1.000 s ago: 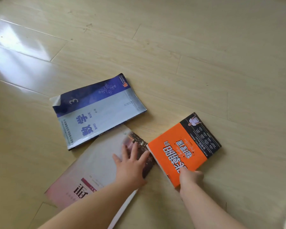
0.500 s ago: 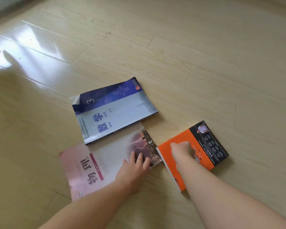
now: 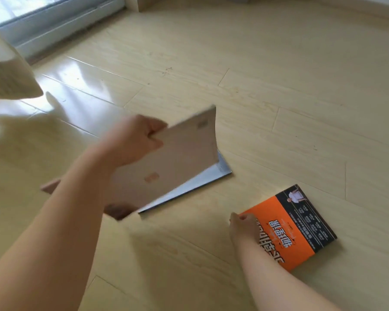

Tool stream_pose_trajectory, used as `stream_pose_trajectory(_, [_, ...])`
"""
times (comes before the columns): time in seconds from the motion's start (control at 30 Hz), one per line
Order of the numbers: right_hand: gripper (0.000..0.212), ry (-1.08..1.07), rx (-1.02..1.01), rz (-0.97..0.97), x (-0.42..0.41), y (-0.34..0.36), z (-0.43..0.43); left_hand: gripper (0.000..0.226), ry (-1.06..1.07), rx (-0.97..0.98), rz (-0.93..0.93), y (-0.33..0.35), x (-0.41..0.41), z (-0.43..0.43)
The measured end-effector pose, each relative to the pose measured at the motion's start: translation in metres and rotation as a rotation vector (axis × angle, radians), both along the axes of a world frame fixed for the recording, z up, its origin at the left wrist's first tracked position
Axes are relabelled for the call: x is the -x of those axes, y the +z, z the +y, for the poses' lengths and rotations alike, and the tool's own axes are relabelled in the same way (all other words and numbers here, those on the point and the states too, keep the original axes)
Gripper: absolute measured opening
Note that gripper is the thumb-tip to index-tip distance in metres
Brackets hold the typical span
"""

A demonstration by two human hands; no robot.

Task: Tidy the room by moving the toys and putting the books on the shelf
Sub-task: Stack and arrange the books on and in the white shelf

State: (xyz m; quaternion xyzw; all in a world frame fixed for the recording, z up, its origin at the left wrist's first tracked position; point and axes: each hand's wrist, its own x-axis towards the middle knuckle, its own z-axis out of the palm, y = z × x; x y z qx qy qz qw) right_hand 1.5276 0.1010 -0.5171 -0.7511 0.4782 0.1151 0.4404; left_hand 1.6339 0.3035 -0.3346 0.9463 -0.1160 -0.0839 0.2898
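Note:
My left hand grips the top edge of a large pale pink book and holds it tilted up off the floor, its plain back cover facing me. Beneath it, a blue and white book lies flat, only its lower edge showing. To the right, an orange and black book lies flat on the floor. My right hand grips its near left corner with curled fingers.
Pale wooden floor stretches all around. A window or sliding door frame runs along the far left. A cream fabric edge hangs in at the upper left.
My left hand has lifted the pink book from flat on the floor to a tilted position, covering most of the blue and white book. My right hand slid to the orange book's near corner.

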Motion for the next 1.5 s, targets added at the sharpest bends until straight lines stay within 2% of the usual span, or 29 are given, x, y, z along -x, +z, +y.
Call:
stream_pose_trajectory(0.07, [0.013,0.018,0.006,-0.011,-0.001,-0.002,0.000,0.034,0.083,-0.036,-0.311,0.012,-0.003,-0.005])
stream_pose_trajectory(0.13, [0.017,0.020,0.030,-0.018,-0.002,-0.001,0.001,0.036,0.146,0.013,-0.648,0.007,-0.004,-0.017])
stream_pose_trajectory(0.2, [0.022,0.041,0.059,-0.024,-0.002,0.000,0.001,0.034,0.161,0.116,-0.777,-0.021,-0.011,-0.029])
stream_pose_trajectory(0.27, [0.023,0.067,0.072,-0.014,-0.002,0.000,0.001,0.034,0.139,0.168,-0.695,-0.069,-0.017,-0.037])
stream_pose_trajectory(0.33, [0.022,0.082,0.081,0.007,0.000,0.001,-0.001,0.041,0.005,0.087,-0.322,-0.121,-0.014,-0.045])
stream_pose_trajectory(0.4, [0.024,0.084,0.112,0.018,0.001,0.001,-0.009,0.052,-0.126,-0.241,0.135,-0.165,-0.001,-0.045])
stream_pose_trajectory(0.43, [0.026,0.089,0.129,0.034,0.003,0.002,-0.012,0.061,-0.143,-0.380,0.293,-0.179,0.006,-0.042])
stream_pose_trajectory(0.47, [0.028,0.090,0.142,0.052,0.006,0.002,-0.016,0.068,-0.117,-0.465,0.368,-0.187,0.012,-0.040])
stream_pose_trajectory(0.57, [0.029,0.102,0.182,0.087,0.013,-0.001,-0.028,0.077,-0.058,-0.633,0.273,-0.194,0.014,-0.037])
stream_pose_trajectory(0.67, [0.028,0.115,0.202,0.091,0.016,0.001,-0.031,0.069,-0.136,-0.799,0.161,-0.192,0.002,-0.036])
stream_pose_trajectory(0.77, [0.028,0.125,0.225,0.123,0.018,-0.001,-0.034,0.051,-0.241,-0.890,0.130,-0.199,-0.004,-0.049])
stream_pose_trajectory(0.93, [0.032,0.159,0.305,0.182,0.025,0.001,-0.039,0.044,-0.322,-0.935,0.093,-0.196,0.003,-0.057])
stream_pose_trajectory(1.03, [0.038,0.093,0.337,0.244,0.032,0.004,-0.050,0.028,-0.419,-0.861,0.119,-0.173,0.003,-0.049])
stream_pose_trajectory(1.1, [0.044,-0.013,0.334,0.278,0.038,0.006,-0.058,0.025,-0.494,-0.812,0.219,-0.153,0.004,-0.039])
stream_pose_trajectory(1.23, [0.064,-0.319,0.218,0.261,0.046,0.003,-0.066,0.039,-0.453,-0.647,0.606,-0.133,0.013,-0.037])
stream_pose_trajectory(1.27, [0.067,-0.394,0.168,0.239,0.048,0.000,-0.066,0.044,-0.449,-0.589,0.635,-0.133,0.018,-0.046])
stream_pose_trajectory(1.4, [0.063,-0.687,-0.054,0.103,0.057,-0.002,-0.063,0.051,-0.390,-0.211,0.396,-0.150,0.040,-0.098])
stream_pose_trajectory(1.43, [0.061,-0.758,-0.116,0.068,0.059,0.000,-0.064,0.058,-0.420,-0.170,0.379,-0.156,0.046,-0.112])
stream_pose_trajectory(1.5, [0.056,-0.940,-0.279,-0.029,0.061,0.005,-0.065,0.068,-0.466,-0.220,0.431,-0.168,0.057,-0.130])
